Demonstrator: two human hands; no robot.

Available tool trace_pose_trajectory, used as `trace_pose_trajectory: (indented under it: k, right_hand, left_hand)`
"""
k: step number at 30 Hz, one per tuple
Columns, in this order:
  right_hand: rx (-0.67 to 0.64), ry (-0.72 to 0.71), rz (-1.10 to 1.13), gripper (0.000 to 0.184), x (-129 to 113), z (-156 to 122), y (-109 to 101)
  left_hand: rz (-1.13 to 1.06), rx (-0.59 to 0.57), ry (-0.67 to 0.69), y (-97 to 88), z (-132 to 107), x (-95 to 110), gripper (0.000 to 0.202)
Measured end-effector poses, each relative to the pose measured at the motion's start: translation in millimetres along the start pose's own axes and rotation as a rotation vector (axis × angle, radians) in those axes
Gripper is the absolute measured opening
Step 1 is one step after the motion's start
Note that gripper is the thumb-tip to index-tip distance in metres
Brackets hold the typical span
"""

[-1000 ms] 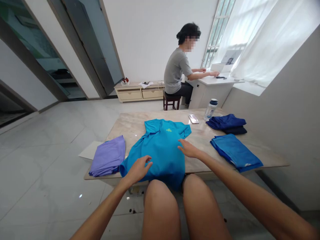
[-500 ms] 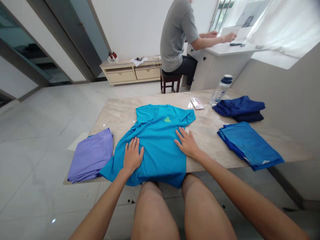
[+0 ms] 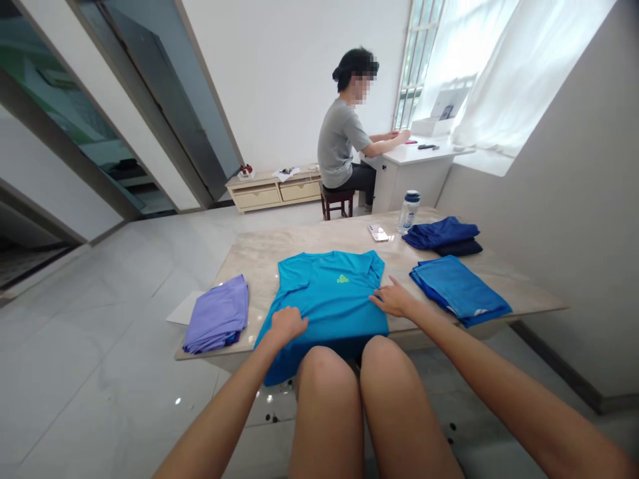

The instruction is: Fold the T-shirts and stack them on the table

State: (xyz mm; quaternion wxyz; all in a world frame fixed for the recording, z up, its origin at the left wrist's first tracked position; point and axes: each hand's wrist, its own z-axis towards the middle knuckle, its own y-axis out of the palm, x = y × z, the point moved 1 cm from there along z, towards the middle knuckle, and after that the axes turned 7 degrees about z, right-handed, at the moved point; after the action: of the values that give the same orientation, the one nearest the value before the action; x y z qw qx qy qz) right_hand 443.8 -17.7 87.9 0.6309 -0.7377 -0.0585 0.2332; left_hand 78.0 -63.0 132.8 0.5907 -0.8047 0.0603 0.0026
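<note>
A bright blue T-shirt (image 3: pixel 334 299) with a small green chest logo lies face up on the marble-look table (image 3: pixel 259 249). Its lower part hangs over the front edge, partly behind my knees. On the shirt's left side rests my left hand (image 3: pixel 288 324), its fingers curled into the fabric. My right hand (image 3: pixel 394 299) is at the opposite side edge, below the sleeve. Thumb and forefinger pinch the cloth there, while another finger sticks up.
Folded purple clothes (image 3: pixel 218 314) lie at the left. At the right are folded blue clothes (image 3: pixel 459 286) and a dark blue garment pile (image 3: pixel 442 234). A phone (image 3: pixel 378 233) and water bottle (image 3: pixel 409 211) stand farther back. A person (image 3: pixel 339 143) sits at a white desk (image 3: pixel 419 153).
My hands have gone from lying flat with spread fingers to gripping the shirt's sides. The view has tilted up, bringing more of the seated person into sight. My knees have come closer together.
</note>
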Motion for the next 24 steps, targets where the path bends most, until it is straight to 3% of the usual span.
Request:
trace_pose_trajectory:
  k: [3,5,10,13,15,18,21,24]
  right_hand:
    - [0.066,0.149,-0.059,0.038,-2.8,-5.6,-12.3]
    - [0.140,0.170,-0.023,0.043,-15.0,-2.9,-4.4]
    - [0.224,0.158,0.068,0.060,-52.1,19.1,54.0]
    - [0.284,0.174,0.067,0.065,-51.7,27.7,82.9]
    - [0.329,0.135,0.056,0.066,-40.5,28.8,93.2]
    - [0.364,0.067,0.062,0.065,-18.0,25.5,100.4]
    - [0.398,0.033,0.063,0.064,-1.7,18.3,105.7]
    - [0.425,0.043,0.041,0.063,2.7,11.3,109.9]
  left_hand:
    - [-0.022,0.052,-0.006,-13.9,2.0,2.5,0.039]
    - [-0.037,0.117,0.027,-7.1,2.2,10.5,0.046]
    - [-0.153,0.257,0.284,52.4,15.7,38.1,0.058]
    - [-0.202,0.300,0.324,76.8,37.3,39.7,0.061]
    - [-0.220,0.309,0.261,79.0,52.8,27.4,0.064]
    - [-0.211,0.309,-0.051,72.2,67.5,-11.9,0.066]
    - [-0.182,0.290,-0.324,70.1,62.6,-55.8,0.067]
    - [-0.159,0.259,-0.404,77.3,45.3,-78.1,0.068]
